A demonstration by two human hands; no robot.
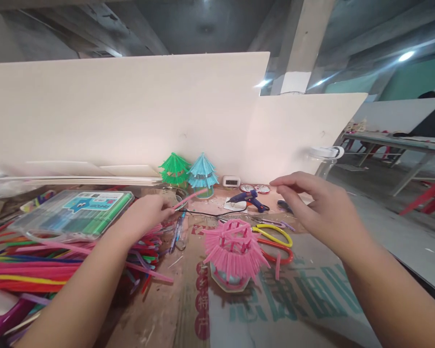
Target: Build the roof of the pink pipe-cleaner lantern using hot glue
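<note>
My left hand (148,216) pinches a short pink pipe cleaner (189,198) between thumb and fingertips, its free end pointing right. My right hand (321,210) is raised on the right, fingers stretched forward and thumb slightly apart, with nothing visible in it. Between the hands, on the cardboard, stands a small pink pavilion model (236,249) with a fringed, tiered roof of pipe cleaner pieces and a pale base. Scissors with yellow and red-orange handles (275,235) lie just right of it. A loose pink piece (278,267) rests beside them. Behind is a blue glue gun (249,198).
A plastic case of green and blue sticks (76,212) sits on the left above a heap of coloured pipe cleaners (29,270). Green (174,169) and blue (202,173) roofed models stand at the back, near a small white digital clock (231,181). A white board (130,111) rises behind.
</note>
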